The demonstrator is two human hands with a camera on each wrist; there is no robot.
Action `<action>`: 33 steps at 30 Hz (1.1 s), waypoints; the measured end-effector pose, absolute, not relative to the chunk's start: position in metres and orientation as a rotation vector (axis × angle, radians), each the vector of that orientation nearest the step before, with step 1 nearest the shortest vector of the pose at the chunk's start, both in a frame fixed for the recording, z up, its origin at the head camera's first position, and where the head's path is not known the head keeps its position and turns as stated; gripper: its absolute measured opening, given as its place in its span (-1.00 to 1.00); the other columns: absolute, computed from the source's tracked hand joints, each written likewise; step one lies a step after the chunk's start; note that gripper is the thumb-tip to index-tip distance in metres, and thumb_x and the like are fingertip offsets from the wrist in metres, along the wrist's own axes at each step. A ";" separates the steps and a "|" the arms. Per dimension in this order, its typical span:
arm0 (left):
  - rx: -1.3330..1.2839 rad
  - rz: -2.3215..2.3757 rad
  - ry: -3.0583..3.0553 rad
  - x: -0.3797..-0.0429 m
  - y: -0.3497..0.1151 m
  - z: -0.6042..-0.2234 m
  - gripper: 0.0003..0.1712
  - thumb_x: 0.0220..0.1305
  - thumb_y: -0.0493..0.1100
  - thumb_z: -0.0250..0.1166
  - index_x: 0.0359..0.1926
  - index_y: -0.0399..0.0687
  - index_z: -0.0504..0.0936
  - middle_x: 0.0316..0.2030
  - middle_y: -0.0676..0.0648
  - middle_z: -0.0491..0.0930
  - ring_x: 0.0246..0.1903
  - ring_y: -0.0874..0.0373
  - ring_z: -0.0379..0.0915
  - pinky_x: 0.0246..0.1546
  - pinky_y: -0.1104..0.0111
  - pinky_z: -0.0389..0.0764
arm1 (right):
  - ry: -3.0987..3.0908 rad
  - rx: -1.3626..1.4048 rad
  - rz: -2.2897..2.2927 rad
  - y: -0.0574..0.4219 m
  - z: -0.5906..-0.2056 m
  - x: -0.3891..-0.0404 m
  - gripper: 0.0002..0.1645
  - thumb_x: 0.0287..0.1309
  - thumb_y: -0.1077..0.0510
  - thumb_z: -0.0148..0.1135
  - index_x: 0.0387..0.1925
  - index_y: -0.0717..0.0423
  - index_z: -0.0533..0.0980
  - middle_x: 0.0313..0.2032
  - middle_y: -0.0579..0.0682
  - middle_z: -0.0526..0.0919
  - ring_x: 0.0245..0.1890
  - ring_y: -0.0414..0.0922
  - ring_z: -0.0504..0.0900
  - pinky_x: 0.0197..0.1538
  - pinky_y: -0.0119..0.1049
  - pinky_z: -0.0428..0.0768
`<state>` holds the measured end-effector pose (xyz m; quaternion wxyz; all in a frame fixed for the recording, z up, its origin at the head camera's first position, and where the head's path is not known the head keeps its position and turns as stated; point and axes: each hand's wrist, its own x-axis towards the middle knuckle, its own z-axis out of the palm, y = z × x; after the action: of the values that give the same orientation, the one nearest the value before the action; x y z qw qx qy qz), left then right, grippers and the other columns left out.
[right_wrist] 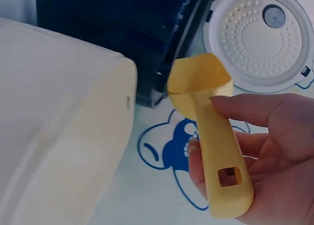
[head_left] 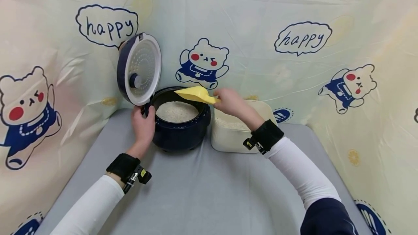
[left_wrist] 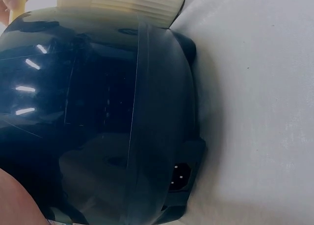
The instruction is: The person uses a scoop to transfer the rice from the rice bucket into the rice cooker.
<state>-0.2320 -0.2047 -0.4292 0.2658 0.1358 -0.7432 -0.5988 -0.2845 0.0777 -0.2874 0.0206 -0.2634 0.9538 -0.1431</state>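
A dark blue rice cooker stands with its lid raised on the left and white rice inside its pot. My left hand grips the cooker at the hinge side, thumb by the rim; the left wrist view shows only part of that hand against the cooker wall. With my right hand I hold a yellow scoop by its handle, above the right part of the pot's opening. In the right wrist view the visible inside of the scoop looks bare.
Right of the cooker, close beside it, a cream container holds more rice. Both stand on a grey cloth-covered table. A printed curtain hangs right behind them. The cooker's power socket has no plug in it.
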 end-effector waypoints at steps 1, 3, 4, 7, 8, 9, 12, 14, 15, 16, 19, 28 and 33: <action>0.365 -1.616 -2.008 -0.232 -0.205 -0.429 -0.42 0.56 0.04 0.14 0.42 -0.19 0.40 0.35 -0.32 0.34 0.36 -0.14 0.27 0.40 0.02 0.30 | 2.961 -0.823 -0.444 0.078 -0.289 -0.284 -0.60 0.29 0.24 0.30 0.11 0.33 0.63 -0.08 0.21 0.74 -0.20 0.04 0.61 -0.03 -0.13 0.62; 0.361 -1.614 -2.007 -0.232 -0.205 -0.429 -0.42 0.56 0.03 0.15 0.41 -0.20 0.40 0.35 -0.33 0.34 0.36 -0.14 0.27 0.40 0.02 0.30 | 2.960 -0.835 -0.464 0.079 -0.292 -0.283 -0.60 0.28 0.25 0.30 0.11 0.33 0.64 -0.08 0.20 0.74 -0.19 0.04 0.61 -0.03 -0.14 0.62; 0.358 -1.615 -2.012 -0.232 -0.204 -0.428 -0.42 0.56 0.04 0.14 0.41 -0.20 0.40 0.35 -0.33 0.34 0.37 -0.15 0.27 0.40 0.01 0.30 | 2.954 -0.838 -0.486 0.081 -0.294 -0.281 -0.61 0.28 0.25 0.30 0.11 0.33 0.64 -0.09 0.20 0.74 -0.20 0.03 0.61 -0.04 -0.15 0.62; 0.348 -1.615 -2.029 -0.232 -0.200 -0.425 -0.42 0.56 0.03 0.15 0.41 -0.20 0.40 0.35 -0.34 0.34 0.37 -0.15 0.28 0.41 0.02 0.30 | 2.933 -0.838 -0.590 0.088 -0.297 -0.277 -0.68 0.29 0.26 0.28 0.02 0.32 0.67 -0.18 0.16 0.73 -0.27 0.00 0.56 -0.14 -0.22 0.55; 0.342 -1.621 -2.032 -0.232 -0.199 -0.424 -0.42 0.56 0.03 0.15 0.41 -0.20 0.40 0.36 -0.33 0.34 0.38 -0.15 0.27 0.41 0.02 0.30 | 2.921 -0.833 -0.645 0.092 -0.299 -0.276 -0.71 0.30 0.25 0.28 -0.01 0.31 0.68 -0.22 0.14 0.71 -0.31 -0.02 0.54 -0.19 -0.25 0.51; 0.339 -1.630 -2.038 -0.231 -0.198 -0.424 -0.41 0.57 0.03 0.14 0.43 -0.20 0.38 0.37 -0.33 0.33 0.38 -0.15 0.26 0.42 0.02 0.29 | 2.906 -0.824 -0.706 0.095 -0.300 -0.274 -0.74 0.31 0.25 0.29 -0.04 0.30 0.69 -0.26 0.11 0.68 -0.35 -0.04 0.51 -0.24 -0.27 0.47; 0.326 -1.663 -2.042 -0.230 -0.198 -0.426 -0.39 0.57 0.03 0.12 0.45 -0.20 0.35 0.40 -0.30 0.33 0.40 -0.14 0.26 0.42 0.02 0.29 | 2.792 -0.756 -0.956 0.109 -0.308 -0.269 -0.77 0.36 0.20 0.32 -0.05 0.25 0.70 -0.37 0.03 0.58 -0.45 -0.11 0.42 -0.36 -0.34 0.36; 0.318 -1.687 -2.032 -0.229 -0.200 -0.427 -0.39 0.58 0.03 0.12 0.46 -0.21 0.34 0.40 -0.28 0.34 0.39 -0.12 0.26 0.41 0.02 0.29 | 2.679 -0.690 -1.131 0.119 -0.313 -0.264 -0.73 0.38 0.17 0.34 0.01 0.23 0.70 -0.39 -0.01 0.54 -0.47 -0.13 0.39 -0.40 -0.37 0.33; 0.321 -1.695 -2.029 -0.229 -0.201 -0.427 -0.39 0.58 0.03 0.11 0.46 -0.20 0.34 0.41 -0.27 0.34 0.39 -0.11 0.27 0.41 0.03 0.29 | 2.615 -0.650 -1.209 0.123 -0.315 -0.260 -0.70 0.39 0.15 0.34 0.05 0.22 0.69 -0.39 -0.01 0.54 -0.46 -0.13 0.41 -0.40 -0.37 0.35; 0.320 -1.703 -2.023 -0.229 -0.203 -0.426 -0.39 0.58 0.03 0.12 0.46 -0.19 0.34 0.41 -0.25 0.35 0.39 -0.10 0.27 0.41 0.04 0.29 | 2.549 -0.610 -1.279 0.127 -0.317 -0.256 -0.67 0.41 0.14 0.33 0.09 0.22 0.68 -0.37 0.00 0.55 -0.45 -0.13 0.43 -0.38 -0.39 0.38; 0.334 -1.721 -2.013 -0.231 -0.207 -0.420 -0.39 0.57 0.04 0.12 0.47 -0.16 0.34 0.41 -0.21 0.37 0.38 -0.04 0.28 0.41 0.08 0.29 | 2.397 -0.528 -1.412 0.140 -0.319 -0.243 -0.63 0.46 0.12 0.29 0.16 0.23 0.64 -0.29 0.03 0.62 -0.35 -0.08 0.52 -0.28 -0.38 0.49; 0.377 -1.752 -2.014 -0.231 -0.206 -0.411 -0.38 0.58 0.01 0.10 0.51 -0.12 0.30 0.43 -0.19 0.36 0.42 -0.01 0.24 0.44 0.12 0.27 | 2.220 -0.493 -1.436 0.189 -0.331 -0.187 -0.55 0.61 0.02 0.03 0.20 0.27 0.59 -0.31 0.04 0.61 -0.34 -0.06 0.55 -0.27 -0.32 0.55; 0.386 -1.748 -2.021 -0.229 -0.203 -0.413 -0.40 0.57 0.00 0.10 0.48 -0.16 0.33 0.40 -0.22 0.38 0.39 -0.01 0.26 0.41 0.13 0.28 | 2.213 -0.461 -1.392 0.217 -0.359 -0.154 -0.58 0.61 0.07 0.01 0.19 0.26 0.60 -0.27 0.10 0.64 -0.32 -0.05 0.58 -0.24 -0.30 0.58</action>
<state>-0.2292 -0.2028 -0.4134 0.2190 0.1396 -0.7304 -0.6318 -0.1544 0.2172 -0.3586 0.2410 -0.1684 0.8092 -0.5087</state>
